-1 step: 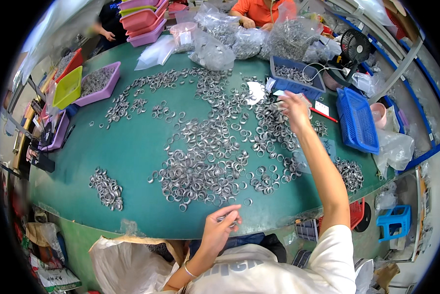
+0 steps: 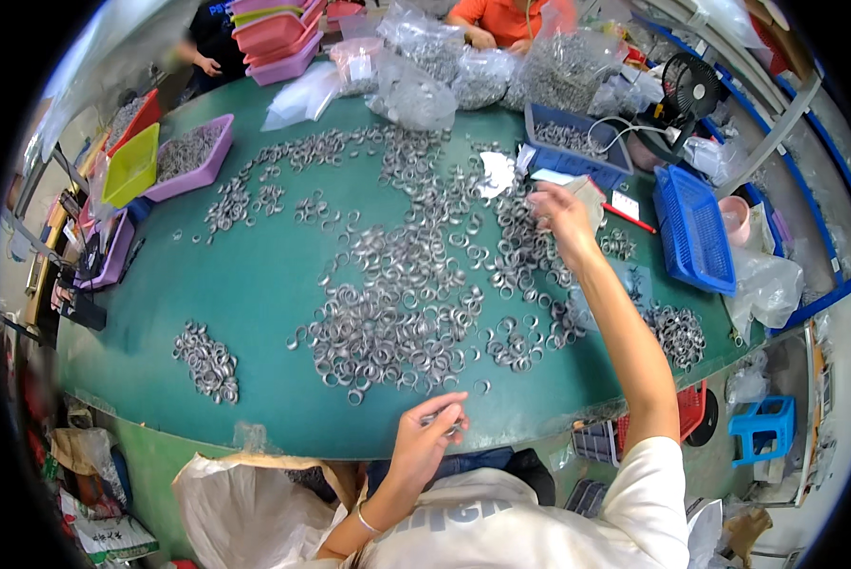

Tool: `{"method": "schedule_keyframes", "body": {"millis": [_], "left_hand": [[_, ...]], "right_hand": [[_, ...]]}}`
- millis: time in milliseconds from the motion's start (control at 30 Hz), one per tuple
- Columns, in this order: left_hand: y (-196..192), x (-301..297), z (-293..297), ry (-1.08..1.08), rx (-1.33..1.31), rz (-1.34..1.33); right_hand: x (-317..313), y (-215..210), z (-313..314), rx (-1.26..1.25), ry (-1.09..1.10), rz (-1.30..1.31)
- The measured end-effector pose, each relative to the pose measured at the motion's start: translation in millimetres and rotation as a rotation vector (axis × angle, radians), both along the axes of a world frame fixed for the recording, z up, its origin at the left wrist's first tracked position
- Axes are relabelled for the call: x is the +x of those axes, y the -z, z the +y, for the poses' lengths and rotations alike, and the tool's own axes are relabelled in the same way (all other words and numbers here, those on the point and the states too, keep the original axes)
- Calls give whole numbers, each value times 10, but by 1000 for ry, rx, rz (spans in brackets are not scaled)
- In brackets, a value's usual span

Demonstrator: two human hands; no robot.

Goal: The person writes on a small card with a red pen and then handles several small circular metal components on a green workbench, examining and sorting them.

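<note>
Many grey metal rings [image 2: 378, 332] lie in loose heaps across the green table [image 2: 255, 360]. Close to the table's near edge, my left hand [image 2: 429, 431] is curled closed around a few metal rings, partly hidden by the fingers. My right arm reaches out to the far right, where my right hand [image 2: 566, 220] is over a heap of rings [image 2: 520, 237]. Its fingers are bent together; what they hold, if anything, I cannot make out. A beige cloth-like piece [image 2: 590, 199] shows beside that hand. A white paper scrap [image 2: 498, 174] lies left of it.
A blue bin of small parts [image 2: 577, 142], a blue basket [image 2: 693, 230], a black fan [image 2: 688, 85] and a red pen [image 2: 629, 219] stand or lie at the right. Filled plastic bags [image 2: 482, 76] line the far edge, near a person in orange [image 2: 511, 21]. A purple tray [image 2: 193, 156] sits left.
My right hand has come slightly nearer and lower, its fingers moving off the white card toward the ring heap. My left hand stays curled in nearly the same place.
</note>
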State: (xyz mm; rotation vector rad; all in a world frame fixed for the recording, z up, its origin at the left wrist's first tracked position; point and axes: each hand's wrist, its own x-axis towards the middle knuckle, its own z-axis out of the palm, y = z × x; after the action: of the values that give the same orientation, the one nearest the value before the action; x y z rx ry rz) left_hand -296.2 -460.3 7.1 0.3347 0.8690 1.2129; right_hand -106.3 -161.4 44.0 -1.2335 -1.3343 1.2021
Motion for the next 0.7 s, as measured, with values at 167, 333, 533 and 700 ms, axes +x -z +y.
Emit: {"method": "schedule_keyframes", "body": {"millis": [167, 333, 533, 700], "left_hand": [[52, 2, -20, 1, -2, -50], [32, 38, -28, -27, -47, -172], [30, 58, -6, 4, -123, -377], [-19, 139, -16, 47, -47, -211]], "right_hand": [[77, -28, -1124, 262, -425, -650], [100, 134, -1779, 511, -272, -810], [114, 362, -1888, 620, -76, -976], [60, 288, -2231, -105, -116, -43]]}}
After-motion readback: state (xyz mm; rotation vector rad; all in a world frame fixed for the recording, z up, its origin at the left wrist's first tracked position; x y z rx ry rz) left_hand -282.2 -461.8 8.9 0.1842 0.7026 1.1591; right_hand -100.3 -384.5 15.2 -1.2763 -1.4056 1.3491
